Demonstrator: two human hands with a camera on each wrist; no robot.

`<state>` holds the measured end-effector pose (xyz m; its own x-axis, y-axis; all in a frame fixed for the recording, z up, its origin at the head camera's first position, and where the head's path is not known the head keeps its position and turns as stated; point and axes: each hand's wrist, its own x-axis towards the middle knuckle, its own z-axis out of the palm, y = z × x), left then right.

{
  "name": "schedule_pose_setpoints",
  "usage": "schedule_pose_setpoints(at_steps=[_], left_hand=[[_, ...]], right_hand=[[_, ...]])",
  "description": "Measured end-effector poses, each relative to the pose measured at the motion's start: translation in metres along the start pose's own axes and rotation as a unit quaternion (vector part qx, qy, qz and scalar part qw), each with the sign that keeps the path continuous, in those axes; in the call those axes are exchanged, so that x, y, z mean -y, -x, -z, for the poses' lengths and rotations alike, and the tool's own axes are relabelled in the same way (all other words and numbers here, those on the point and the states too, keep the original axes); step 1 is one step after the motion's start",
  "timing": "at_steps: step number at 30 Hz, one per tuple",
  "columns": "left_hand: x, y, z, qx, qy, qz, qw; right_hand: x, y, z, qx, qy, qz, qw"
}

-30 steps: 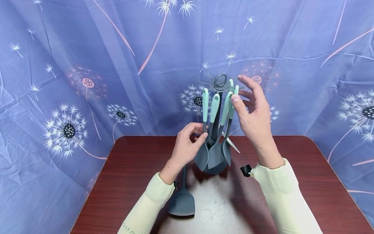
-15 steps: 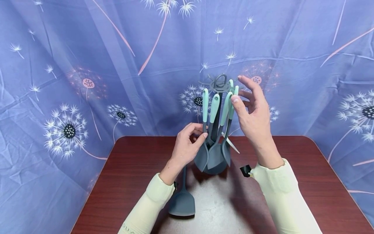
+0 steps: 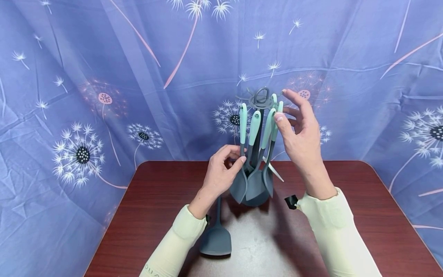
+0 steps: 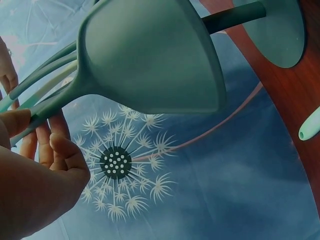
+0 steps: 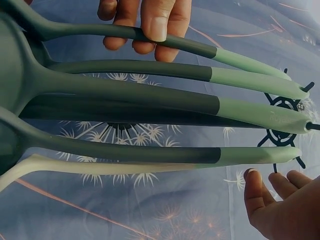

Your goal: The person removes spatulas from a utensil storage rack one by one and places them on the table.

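Observation:
A dark grey rotating utensil stand [image 3: 261,100] holds several hanging utensils with mint handles and grey heads. My left hand [image 3: 225,169] pinches the shaft of the leftmost one, a spatula [image 4: 150,60] with a broad, flat-edged head, between thumb and fingers. Up by the hooks is my right hand [image 3: 302,134], thumb and index finger spread beside the rightmost handles. In the right wrist view its thumb [image 5: 253,192] sits just below the lowest mint handle [image 5: 260,155], gripping nothing. A cream-coloured utensil [image 5: 100,166] hangs at the stand's right side.
Another grey spatula [image 3: 216,242] lies on the dark red wooden table [image 3: 159,200], partly under my left forearm; its mint handle [image 4: 310,125] shows in the left wrist view. A blue dandelion-print cloth [image 3: 194,115] hangs behind the table.

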<state>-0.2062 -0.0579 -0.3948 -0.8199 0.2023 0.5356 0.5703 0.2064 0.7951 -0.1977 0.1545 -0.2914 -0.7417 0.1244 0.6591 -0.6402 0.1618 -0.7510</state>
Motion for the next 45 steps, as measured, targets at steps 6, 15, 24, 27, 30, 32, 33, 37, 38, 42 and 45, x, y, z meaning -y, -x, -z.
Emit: schedule_pose_setpoints(at_steps=[6,15,24,27,30,32,33,37,38,42,45], left_hand=[[0.0,0.0,0.002,0.006,-0.005,0.006,1.0],[0.0,0.0,0.002,0.005,-0.003,0.005,1.0],[-0.002,0.0,0.005,-0.001,0.005,-0.001,1.0],[-0.003,0.001,0.006,0.001,0.007,-0.001,1.0],[-0.003,0.001,0.007,0.001,0.007,-0.001,1.0],[-0.003,0.002,0.007,0.0,0.007,-0.002,1.0],[-0.003,0.002,0.008,0.0,0.007,-0.003,1.0],[-0.003,0.002,0.009,-0.002,0.008,-0.006,0.9999],[-0.003,0.003,0.009,-0.002,0.009,-0.007,0.9999],[-0.003,0.003,0.01,-0.001,0.012,-0.005,0.9999],[-0.003,0.003,0.011,-0.002,0.015,-0.003,0.9999]], right_hand=[[0.0,0.0,-0.001,-0.001,-0.001,0.001,1.0],[0.0,0.001,-0.001,0.001,-0.001,-0.002,1.0],[-0.001,0.002,-0.001,0.001,0.002,-0.003,1.0],[-0.001,0.002,-0.001,0.0,0.004,-0.005,1.0],[-0.001,0.002,-0.001,-0.001,0.005,-0.006,1.0],[-0.001,0.002,-0.001,-0.001,0.004,-0.005,1.0],[-0.001,0.002,-0.001,-0.001,0.004,-0.005,1.0],[0.0,0.001,-0.001,-0.001,0.0,-0.004,1.0],[0.0,0.001,-0.001,-0.001,-0.001,-0.004,1.0],[0.0,0.001,-0.001,-0.002,-0.004,-0.007,1.0],[0.0,0.002,-0.002,-0.003,-0.006,-0.011,0.9999]])
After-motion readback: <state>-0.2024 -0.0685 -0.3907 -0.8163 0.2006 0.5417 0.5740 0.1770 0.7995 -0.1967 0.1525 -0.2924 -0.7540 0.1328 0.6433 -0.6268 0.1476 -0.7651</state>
